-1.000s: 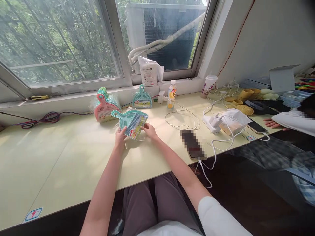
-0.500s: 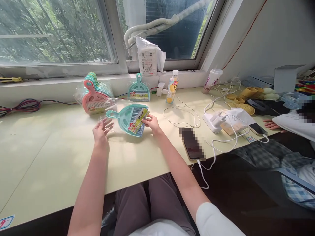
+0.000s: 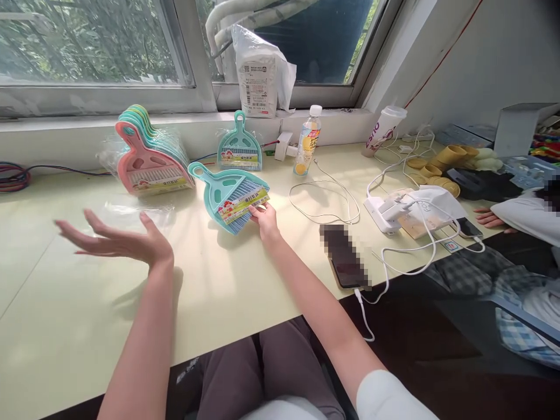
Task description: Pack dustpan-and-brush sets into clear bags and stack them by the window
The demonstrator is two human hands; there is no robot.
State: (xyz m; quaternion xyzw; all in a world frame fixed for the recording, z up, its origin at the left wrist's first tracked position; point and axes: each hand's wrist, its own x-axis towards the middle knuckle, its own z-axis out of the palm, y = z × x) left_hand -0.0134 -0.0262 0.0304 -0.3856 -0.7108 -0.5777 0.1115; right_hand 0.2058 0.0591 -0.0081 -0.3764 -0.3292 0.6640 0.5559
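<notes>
A teal dustpan with its brush [image 3: 216, 192] and a printed label is gripped at its lower right edge by my right hand [image 3: 266, 224], fingers closed on it above the table. Off to the left, my left hand [image 3: 126, 242] is raised with fingers spread and nothing in it. Just beyond that hand, a clear plastic bag [image 3: 142, 214] lies crumpled on the table. Behind it stands a row of wrapped dustpan sets [image 3: 153, 166], pink in front and teal and other colours behind. Another teal dustpan set [image 3: 240, 146] leans against the wall under the window.
A drink bottle [image 3: 308, 140], a lidded cup [image 3: 384, 131] and a wrapped package [image 3: 258, 81] stand at the back. To the right lie a phone [image 3: 345, 256], a power strip [image 3: 385, 214] and white cables. Another person's hand [image 3: 486, 217] rests at the far right.
My left hand has let go of the clear plastic bag and swung left, opening its fingers. The bag is off the dustpan set and now lies on the table. My right hand keeps its hold.
</notes>
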